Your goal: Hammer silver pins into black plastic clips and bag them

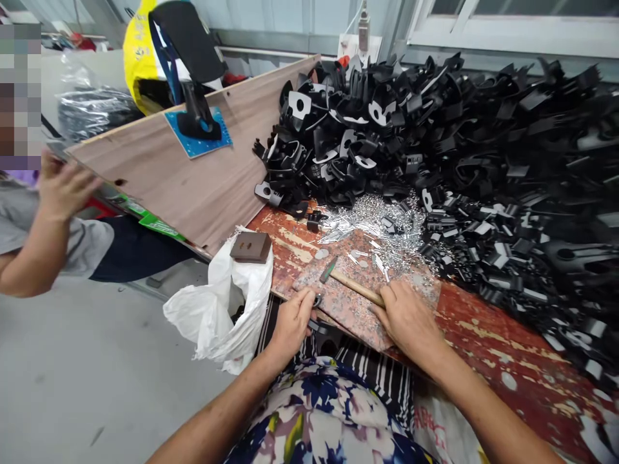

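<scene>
Head view. Surface: one table, red-brown, its paint worn through in pale patches. Upon it lay a speckled slab near the front edge; a scatter of silvery metal pins, spilling onto the slab's far side; and a large heap of black plastic parts, spread along the back and right. A wood-grained board stood at the left of the heap, bearing a blue sheet with a black stand on it.

Room: grey floor; pale wall with a white window frame; yellow bag behind the board; white sack at the table's left edge, a brown block on top. At far left, another person's hand was near the board's edge.

Held items: one hammer, one black part. The right hand had its fingers clamped round the end of the hammer, whose head was over the slab. The left hand had its fingers pinched on the black part, at the slab's front edge.

Appearance: the hammer had a pale wooden handle and a small, dark greenish head. The black part was small, curved where it showed, and mostly covered.
</scene>
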`<action>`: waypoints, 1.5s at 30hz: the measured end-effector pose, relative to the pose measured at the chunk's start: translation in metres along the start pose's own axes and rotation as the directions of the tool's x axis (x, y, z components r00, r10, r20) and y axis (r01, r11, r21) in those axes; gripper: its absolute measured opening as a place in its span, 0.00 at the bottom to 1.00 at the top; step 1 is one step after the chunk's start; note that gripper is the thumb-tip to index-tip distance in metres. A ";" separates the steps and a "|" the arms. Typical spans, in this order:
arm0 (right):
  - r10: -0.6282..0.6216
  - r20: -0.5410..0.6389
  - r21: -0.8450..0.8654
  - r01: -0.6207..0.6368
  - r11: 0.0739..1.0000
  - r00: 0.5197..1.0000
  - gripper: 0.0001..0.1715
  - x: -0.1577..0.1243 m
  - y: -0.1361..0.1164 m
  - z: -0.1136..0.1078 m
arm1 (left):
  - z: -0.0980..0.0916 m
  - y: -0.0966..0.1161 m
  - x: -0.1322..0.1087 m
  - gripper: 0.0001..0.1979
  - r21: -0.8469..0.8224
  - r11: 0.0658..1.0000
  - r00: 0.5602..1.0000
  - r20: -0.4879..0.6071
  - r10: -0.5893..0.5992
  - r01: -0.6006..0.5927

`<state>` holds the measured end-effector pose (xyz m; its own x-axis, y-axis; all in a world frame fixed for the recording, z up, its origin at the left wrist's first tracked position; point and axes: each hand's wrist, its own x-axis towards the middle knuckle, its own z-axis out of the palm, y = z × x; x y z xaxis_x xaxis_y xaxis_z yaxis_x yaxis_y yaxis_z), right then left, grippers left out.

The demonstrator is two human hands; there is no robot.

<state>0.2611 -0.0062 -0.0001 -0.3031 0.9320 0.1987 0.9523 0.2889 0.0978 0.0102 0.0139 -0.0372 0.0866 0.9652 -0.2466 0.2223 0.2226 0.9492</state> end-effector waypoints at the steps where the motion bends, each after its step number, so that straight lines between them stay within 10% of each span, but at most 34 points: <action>1: -0.003 0.013 0.012 0.003 1.000 1.000 0.07 0.001 0.001 0.003 | -0.001 0.000 0.001 0.29 0.008 1.000 1.000 -0.013 0.002 -0.001; 7: 0.085 0.162 0.243 -0.123 0.962 0.983 0.14 -0.016 0.015 -0.007 | -0.007 -0.004 0.005 0.26 0.061 0.998 0.996 -0.077 0.040 -0.035; 14: 0.061 -0.302 0.456 0.088 0.885 0.951 0.36 -0.035 -0.003 -0.038 | -0.008 0.004 0.003 0.23 0.119 0.987 0.990 -0.070 0.121 -0.112; 20: -0.047 -0.108 0.385 0.085 0.919 0.993 0.32 -0.038 -0.018 -0.013 | -0.008 0.007 0.003 0.22 0.112 0.989 0.990 -0.091 0.110 -0.100; 28: 0.046 -0.136 0.337 0.003 0.942 0.990 0.21 -0.015 -0.023 -0.020 | -0.015 0.023 -0.014 0.23 -0.098 0.994 0.998 -0.049 0.036 -0.041; 32: -0.044 -0.058 0.638 0.071 0.767 0.997 0.27 -0.010 -0.042 -0.045 | 0.002 0.043 -0.019 0.21 -0.297 0.955 0.999 0.054 -0.006 0.022; 37: 0.120 0.030 0.871 -0.085 0.484 0.992 0.04 -0.013 -0.020 -0.048 | 0.025 0.047 -0.012 0.29 -0.396 0.906 0.967 0.252 -0.046 0.146; 41: 0.534 -0.034 0.909 -0.196 0.367 0.845 0.16 -0.019 0.073 -0.054 | 0.026 0.035 0.004 0.28 -0.382 0.915 0.978 0.203 -0.051 0.127; 43: 0.774 -0.149 0.970 -0.062 0.236 0.616 0.18 -0.019 0.126 -0.061 | 0.025 0.030 0.011 0.26 -0.389 0.912 0.979 0.193 -0.062 0.134; 45: 0.864 -0.138 0.990 0.032 0.140 0.484 0.23 -0.011 0.167 -0.064 | 0.026 0.028 0.015 0.26 -0.407 0.901 0.981 0.180 -0.078 0.147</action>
<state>0.4209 0.0178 0.0761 0.6713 0.6707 0.3153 0.1572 0.2870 -0.9450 0.0431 0.0310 -0.0190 0.2423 0.9044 -0.3513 -0.1823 0.3981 0.8991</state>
